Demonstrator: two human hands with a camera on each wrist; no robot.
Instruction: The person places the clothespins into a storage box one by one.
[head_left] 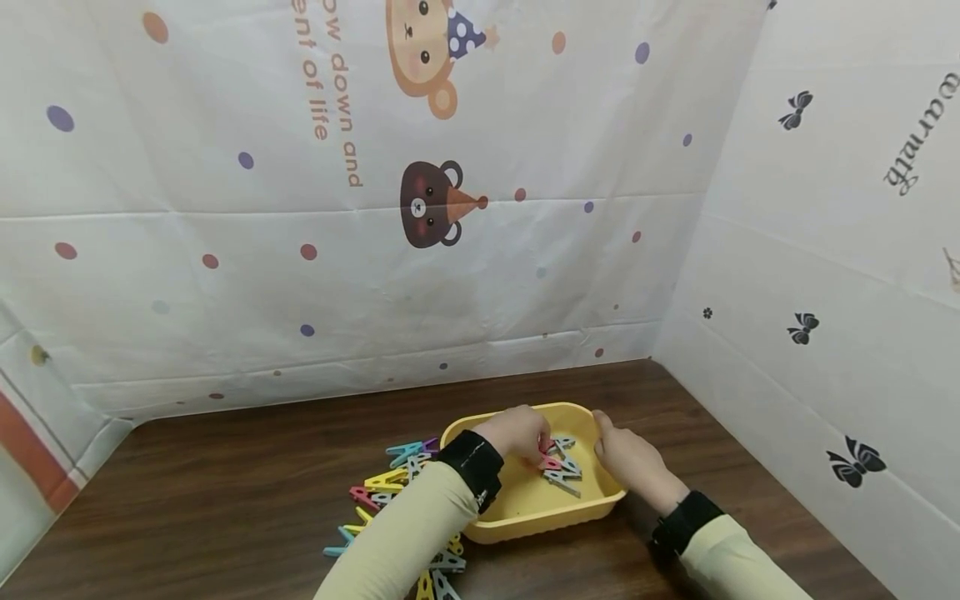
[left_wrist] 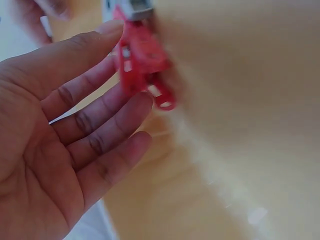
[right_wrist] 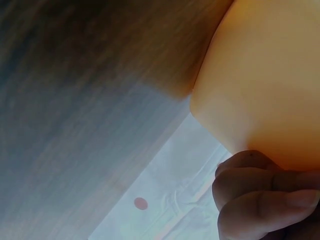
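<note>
A yellow plastic basket sits on the table. My left hand reaches down into it and pinches a red clothespin between thumb and fingers. A grey clothespin lies right against the red one in the left wrist view. In the head view, several grey clothespins and pinkish-red ones lie on the basket floor beside the fingers. My right hand grips the basket's right rim, its curled fingers showing against the outer wall in the right wrist view.
Left of the basket, several clothespins in yellow, blue, red and grey lie in a loose heap, partly hidden by my left sleeve. The brown wooden table meets a printed white sheet behind and at the right.
</note>
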